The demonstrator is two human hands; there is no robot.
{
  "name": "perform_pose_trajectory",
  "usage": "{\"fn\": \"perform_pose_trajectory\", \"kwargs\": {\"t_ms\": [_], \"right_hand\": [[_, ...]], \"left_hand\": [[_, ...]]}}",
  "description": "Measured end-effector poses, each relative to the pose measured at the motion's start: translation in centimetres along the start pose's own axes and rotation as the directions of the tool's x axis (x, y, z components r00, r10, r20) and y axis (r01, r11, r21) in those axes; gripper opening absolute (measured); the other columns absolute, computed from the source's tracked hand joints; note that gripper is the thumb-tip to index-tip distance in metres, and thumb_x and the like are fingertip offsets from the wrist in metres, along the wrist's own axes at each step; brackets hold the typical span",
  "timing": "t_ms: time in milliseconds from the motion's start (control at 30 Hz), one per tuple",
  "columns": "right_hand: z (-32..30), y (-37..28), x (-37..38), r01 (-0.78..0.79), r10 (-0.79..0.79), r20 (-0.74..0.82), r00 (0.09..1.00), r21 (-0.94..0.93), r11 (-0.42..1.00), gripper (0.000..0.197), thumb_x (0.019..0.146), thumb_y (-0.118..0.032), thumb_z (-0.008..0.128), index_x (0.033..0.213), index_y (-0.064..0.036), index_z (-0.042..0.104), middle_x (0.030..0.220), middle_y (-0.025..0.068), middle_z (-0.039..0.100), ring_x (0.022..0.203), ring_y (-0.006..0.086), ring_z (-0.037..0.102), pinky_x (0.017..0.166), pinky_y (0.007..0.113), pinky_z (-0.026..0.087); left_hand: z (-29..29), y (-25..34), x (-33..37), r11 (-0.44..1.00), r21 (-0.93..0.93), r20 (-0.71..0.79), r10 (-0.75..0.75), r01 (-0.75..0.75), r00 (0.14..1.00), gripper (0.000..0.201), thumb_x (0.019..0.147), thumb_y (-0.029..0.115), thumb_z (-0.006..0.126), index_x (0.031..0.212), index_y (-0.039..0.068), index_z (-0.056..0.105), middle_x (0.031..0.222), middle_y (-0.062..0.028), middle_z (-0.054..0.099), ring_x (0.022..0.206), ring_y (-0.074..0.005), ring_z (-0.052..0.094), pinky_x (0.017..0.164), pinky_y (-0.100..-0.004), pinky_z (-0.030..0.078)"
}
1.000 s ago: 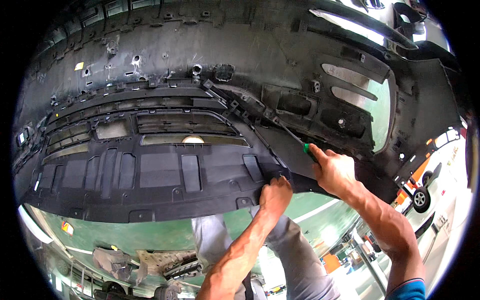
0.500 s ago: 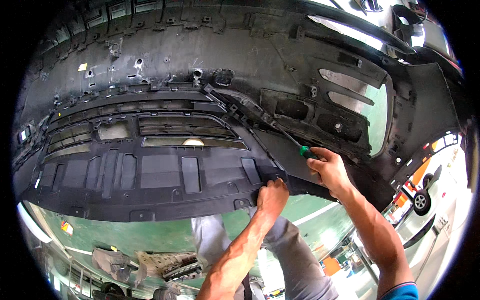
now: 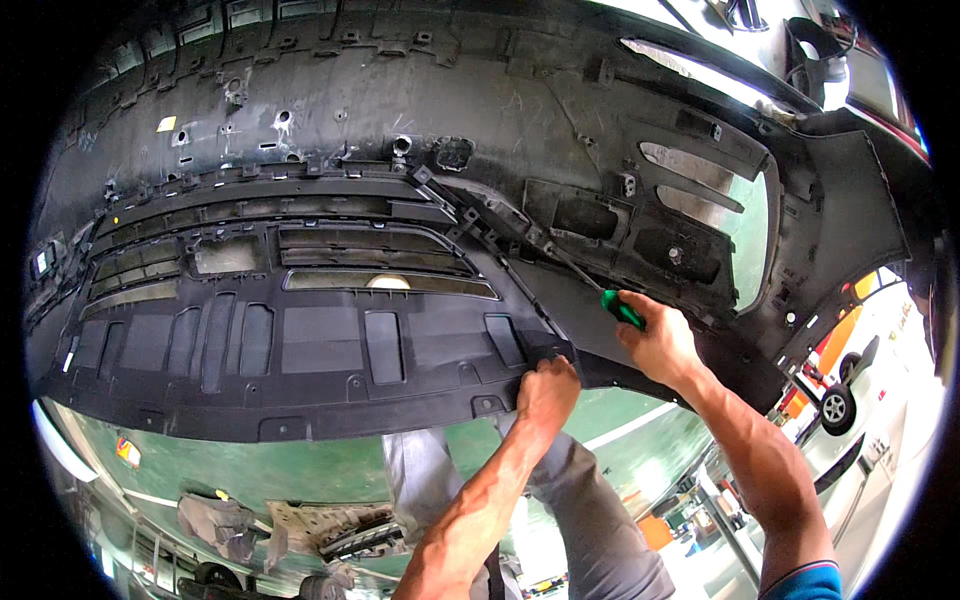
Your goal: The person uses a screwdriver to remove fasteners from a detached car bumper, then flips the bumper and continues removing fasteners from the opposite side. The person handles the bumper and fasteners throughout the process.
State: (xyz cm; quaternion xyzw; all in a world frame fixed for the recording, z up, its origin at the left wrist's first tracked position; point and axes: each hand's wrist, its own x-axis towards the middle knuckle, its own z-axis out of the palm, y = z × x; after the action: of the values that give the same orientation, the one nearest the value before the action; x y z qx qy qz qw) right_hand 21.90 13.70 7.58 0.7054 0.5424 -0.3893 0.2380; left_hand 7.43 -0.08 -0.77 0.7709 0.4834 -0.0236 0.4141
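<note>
A large black car bumper cover (image 3: 560,110) is seen from its inner side, with a slatted grille panel (image 3: 330,345) in its lower left part. My right hand (image 3: 660,345) is closed round the green handle of a screwdriver (image 3: 623,310). Its thin shaft slants up and left, and its tip reaches the dark strip with clips (image 3: 500,232) along the grille's right side. My left hand (image 3: 548,390) grips the lower edge of the panel, with the fingers curled and partly hidden.
Below the panel are my legs in grey trousers (image 3: 590,500) and the green floor (image 3: 300,465). Loose car parts (image 3: 330,525) lie on the floor. A white car (image 3: 845,400) stands at the right. Several holes and slots run through the bumper.
My right hand has shifted its hold on the screwdriver, and more of the green handle shows. The left hand keeps its place on the panel edge. The view has shifted slightly.
</note>
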Motion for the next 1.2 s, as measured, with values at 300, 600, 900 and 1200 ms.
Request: {"fn": "perform_pose_trajectory", "kwargs": {"t_ms": [300, 600, 900, 1200], "right_hand": [[0.0, -1.3, -0.3, -0.245, 0.232, 0.079, 0.97, 0.346, 0.906, 0.063, 0.082, -0.013, 0.071, 0.141, -0.0035, 0.051, 0.094, 0.0152, 0.068, 0.074, 0.0216, 0.067, 0.067, 0.036, 0.052], [-0.5, -2.0, -2.1, 0.183, -0.147, 0.11, 0.983, -0.501, 0.846, 0.061, 0.085, -0.022, 0.065, 0.142, -0.0123, 0.049, 0.086, 0.015, 0.064, 0.07, 0.0353, 0.068, 0.061, 0.047, 0.053], [0.4, -1.5, -0.9, -0.373, 0.332, 0.199, 0.922, 0.685, 0.626, 0.051, 0.091, -0.017, 0.065, 0.133, 0.0087, 0.054, 0.076, 0.0018, 0.058, 0.066, 0.0091, 0.051, 0.059, 0.025, 0.042], [-3.1, -3.4, -1.6, 0.288, -0.328, 0.025, 0.944, -0.545, 0.787, 0.056, 0.081, -0.014, 0.066, 0.136, -0.0094, 0.053, 0.097, 0.0136, 0.06, 0.08, 0.0306, 0.068, 0.065, 0.042, 0.053]], "left_hand": [[0.4, -0.3, -0.1, 1.0, -0.008, -0.053, -0.01, 0.009, 0.999, 0.01, 0.08, 0.012, 0.061, 0.085, 0.006, 0.067, 0.08, -0.0047, 0.066, 0.075, -0.0179, 0.067, 0.052, -0.0292, 0.055], [0.7, -0.2, -0.1, 1.0, -0.011, -0.005, -0.004, 0.004, 1.0, 0.013, 0.082, 0.012, 0.06, 0.09, 0.004, 0.067, 0.082, -0.0056, 0.067, 0.077, -0.0181, 0.068, 0.052, -0.0298, 0.055], [0.5, -0.1, -0.2, 1.0, -0.02, -0.036, -0.013, 0.012, 0.999, 0.011, 0.083, 0.013, 0.06, 0.089, 0.005, 0.066, 0.081, -0.0049, 0.067, 0.075, -0.0179, 0.068, 0.053, -0.0295, 0.056], [0.7, -0.3, -0.4, 1.0, 0.028, -0.001, -0.008, 0.008, 1.0, 0.013, 0.082, 0.012, 0.059, 0.091, 0.004, 0.065, 0.08, -0.0043, 0.066, 0.074, -0.0179, 0.067, 0.053, -0.03, 0.055]]}}
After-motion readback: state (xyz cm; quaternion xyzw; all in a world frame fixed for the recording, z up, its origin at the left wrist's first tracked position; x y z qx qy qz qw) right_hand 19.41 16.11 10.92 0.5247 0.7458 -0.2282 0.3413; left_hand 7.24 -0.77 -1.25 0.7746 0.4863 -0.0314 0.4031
